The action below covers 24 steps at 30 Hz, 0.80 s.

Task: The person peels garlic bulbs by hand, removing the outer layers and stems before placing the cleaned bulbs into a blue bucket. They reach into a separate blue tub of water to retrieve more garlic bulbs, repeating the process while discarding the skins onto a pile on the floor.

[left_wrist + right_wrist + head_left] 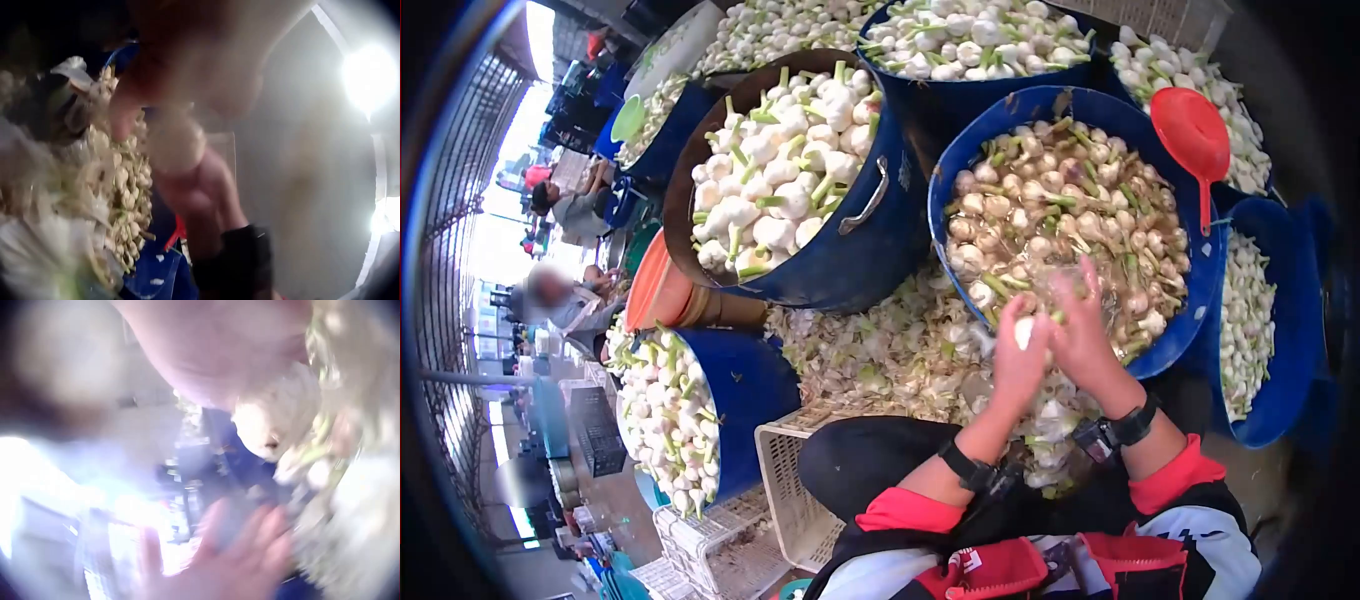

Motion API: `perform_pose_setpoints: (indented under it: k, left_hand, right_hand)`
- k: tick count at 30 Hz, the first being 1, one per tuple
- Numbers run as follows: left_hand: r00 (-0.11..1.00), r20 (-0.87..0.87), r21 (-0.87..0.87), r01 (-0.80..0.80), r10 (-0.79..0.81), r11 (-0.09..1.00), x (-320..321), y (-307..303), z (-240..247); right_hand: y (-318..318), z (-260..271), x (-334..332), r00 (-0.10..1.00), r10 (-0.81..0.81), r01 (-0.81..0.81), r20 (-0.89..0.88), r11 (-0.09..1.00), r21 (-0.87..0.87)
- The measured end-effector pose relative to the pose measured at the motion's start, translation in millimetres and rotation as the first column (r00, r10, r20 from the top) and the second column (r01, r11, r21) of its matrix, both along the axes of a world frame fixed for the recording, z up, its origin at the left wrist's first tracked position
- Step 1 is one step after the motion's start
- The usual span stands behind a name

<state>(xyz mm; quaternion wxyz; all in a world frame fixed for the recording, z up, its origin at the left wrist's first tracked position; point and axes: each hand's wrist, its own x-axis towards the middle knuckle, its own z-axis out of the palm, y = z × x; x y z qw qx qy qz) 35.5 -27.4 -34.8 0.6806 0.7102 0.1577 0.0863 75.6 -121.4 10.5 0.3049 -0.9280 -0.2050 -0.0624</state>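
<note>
My left hand (pixel 1020 358) and right hand (pixel 1088 335) are close together over the near rim of a blue tub (pixel 942 180) holding brownish garlic in water. A white peeled garlic bulb (pixel 1024 332) shows between them. In the right wrist view the bulb (pixel 275 422) juts from under my right hand (pixel 219 350), which grips it; my left hand (pixel 219 569) has its fingers spread, apart from the bulb. The left wrist view is blurred: the bulb (pixel 178 142) lies against my right hand (pixel 206 187), with my left hand (pixel 187 69) above, its exact contact unclear.
A red ladle (pixel 1192 130) hangs at the tub's right rim. Blue barrels of white garlic (pixel 785 180) stand left, behind and right. Peeled skins (pixel 880 350) cover the ground ahead, beside a cream crate (pixel 785 480). People (pixel 580 215) sit at the far left.
</note>
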Motion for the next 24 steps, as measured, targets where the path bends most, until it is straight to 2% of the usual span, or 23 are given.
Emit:
perform_pose_setpoints:
  k: [1,2,3,4,6,7,9,10,12,14,15,16,17,18,19,20,21,22,23,24]
  left_hand:
    - [0.995,-0.103,-0.07,-0.009,0.002,0.998,-1,13,6]
    - [0.978,-0.21,-0.139,-0.025,-0.005,0.99,-3,24,12]
    - [0.975,-0.223,-0.172,-0.03,-0.01,0.985,-4,29,12]
    - [0.959,-0.272,-0.014,0.085,-0.086,0.996,-5,35,5]
    - [0.888,-0.397,0.011,0.257,-0.232,0.966,-9,39,9]
    - [0.886,-0.395,-0.006,0.261,-0.242,0.965,-11,38,13]
    - [0.815,-0.507,0.15,0.406,-0.282,0.902,-13,37,32]
    - [0.819,-0.502,0.143,0.396,-0.279,0.907,-13,38,30]
    - [0.739,-0.559,0.067,0.491,-0.374,0.869,-13,37,17]
    - [0.785,-0.455,0.022,0.482,-0.421,0.876,-14,39,2]
    - [0.809,-0.4,-0.011,0.465,-0.43,0.885,-17,38,0]
    - [0.841,-0.352,-0.167,0.376,-0.412,0.911,-18,34,5]
    - [0.885,-0.249,-0.016,0.401,-0.392,0.916,-19,32,14]
    - [0.901,-0.112,-0.033,0.419,-0.42,0.907,-19,32,14]
    - [0.907,-0.016,-0.101,0.417,-0.421,0.903,-18,33,14]
    - [0.91,0.076,-0.168,0.414,-0.407,0.895,-18,32,14]
    - [0.905,0.075,-0.172,0.425,-0.418,0.889,-19,31,14]
    - [0.894,-0.009,-0.227,0.434,-0.448,0.872,-21,31,14]
    - [0.873,-0.091,-0.279,0.44,-0.48,0.853,-23,30,15]
    - [0.865,-0.09,-0.277,0.453,-0.493,0.847,-25,27,23]
  right_hand:
    - [-6,10,-3,1.0,-0.01,0.01,-0.003,1.0,-0.01]
    - [-11,18,-5,0.987,0.15,-0.14,0.066,0.982,-0.128]
    - [-16,22,-5,0.944,0.312,-0.277,0.11,0.927,-0.254]
    - [-19,19,-9,0.95,0.299,-0.265,0.096,0.927,-0.265]
    - [-22,12,-15,0.877,0.467,-0.421,0.116,0.861,-0.286]
    - [-21,15,-19,0.867,0.498,-0.478,-0.026,0.814,-0.33]
    - [-25,11,-32,0.849,0.528,-0.489,-0.018,0.774,-0.401]
    - [-26,7,-38,0.834,0.552,-0.492,-0.004,0.74,-0.459]
    - [-25,6,-44,0.837,0.546,-0.494,-0.035,0.726,-0.478]
    - [-27,7,-38,0.904,0.352,-0.419,-0.243,0.841,-0.341]
    - [-29,8,-28,0.795,0.18,-0.285,-0.58,0.954,-0.094]
    - [-31,8,-21,0.532,0.082,-0.024,-0.843,0.996,0.082]
    - [-36,4,-24,0.529,0.051,0.004,-0.847,0.998,0.063]
    - [-39,-2,-25,0.471,0.143,0.156,-0.871,0.958,0.242]
    - [-42,-4,-27,0.429,0.251,0.309,-0.868,0.862,0.402]
    - [-44,-1,-30,0.43,0.239,0.324,-0.871,0.86,0.395]
    - [-45,6,-33,0.609,0.23,0.137,-0.759,0.912,0.386]
    - [-47,9,-35,0.754,0.248,-0.046,-0.608,0.943,0.329]
    - [-51,7,-34,0.802,0.203,-0.067,-0.562,0.965,0.252]
    - [-55,0,-31,0.806,0.191,-0.053,-0.561,0.966,0.253]
